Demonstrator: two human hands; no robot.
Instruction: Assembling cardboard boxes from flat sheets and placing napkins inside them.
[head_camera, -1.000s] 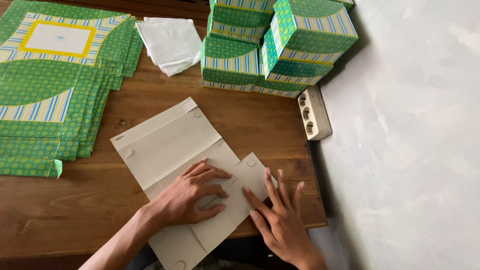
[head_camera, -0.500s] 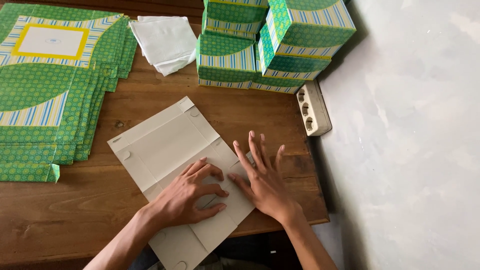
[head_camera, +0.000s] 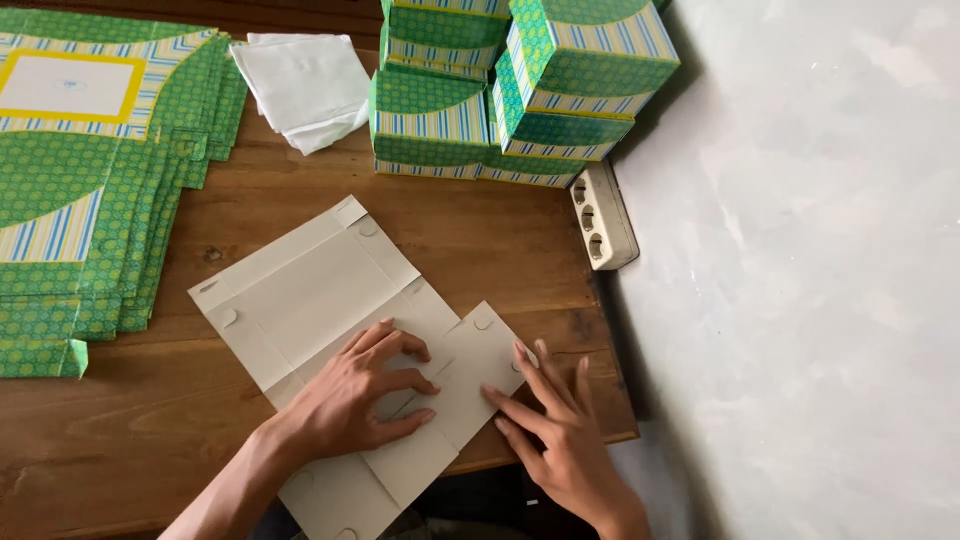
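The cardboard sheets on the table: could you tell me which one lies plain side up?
The grey sheet under both hands; the stacked sheets at left show green print.

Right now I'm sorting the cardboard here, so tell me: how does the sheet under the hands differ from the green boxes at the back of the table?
The flat cardboard sheet lies unfolded, plain grey-white side up; the stacked green boxes are folded into shape, showing green pattern with striped bands. The sheet lies alone near the table's front edge, pressed by the left hand and right hand; the boxes are piled, untouched. Both look like cardboard.
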